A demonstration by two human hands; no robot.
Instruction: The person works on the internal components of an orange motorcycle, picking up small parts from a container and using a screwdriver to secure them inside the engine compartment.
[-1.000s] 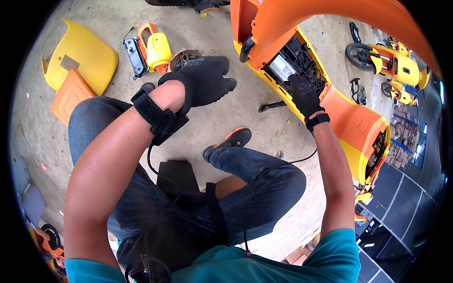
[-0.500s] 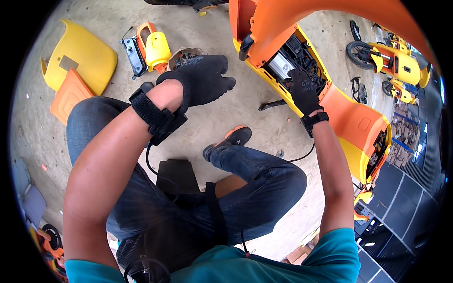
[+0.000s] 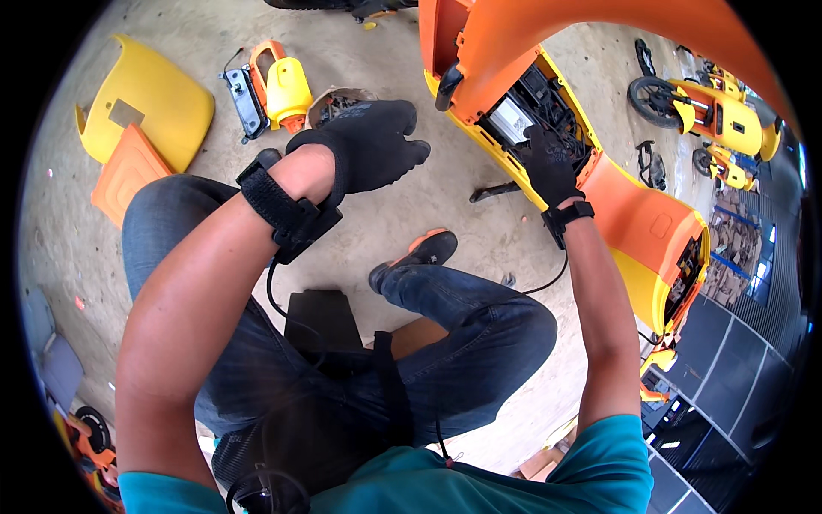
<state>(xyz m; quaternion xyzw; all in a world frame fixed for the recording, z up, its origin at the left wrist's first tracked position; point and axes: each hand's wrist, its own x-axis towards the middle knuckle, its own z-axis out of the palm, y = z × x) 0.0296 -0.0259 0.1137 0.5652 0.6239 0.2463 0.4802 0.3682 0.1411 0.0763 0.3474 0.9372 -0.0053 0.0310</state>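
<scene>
My left hand (image 3: pixel 372 146), in a black glove, is held over the floor with its fingers loosely bent and apart, nothing visible in it, near a round container of small parts (image 3: pixel 330 107). My right hand (image 3: pixel 552 167), also gloved, reaches into the open compartment of an orange and yellow scooter body (image 3: pixel 638 210). Its curled fingertips are at the lower edge of a silver box (image 3: pixel 509 122), beside black wiring (image 3: pixel 561 116); what they grip is hidden.
Loose yellow (image 3: pixel 175 103) and orange (image 3: pixel 128 171) panels lie at left, with a yellow-orange part (image 3: pixel 287 90) beside a grey-black part (image 3: pixel 244 103). More yellow scooters (image 3: pixel 736 124) are at right. A black stand (image 3: pixel 492 190) juts from the scooter body. My legs are bent below my hands.
My right wrist has shifted very slightly left and up, with the hand still in the compartment. My left hand stays almost in place.
</scene>
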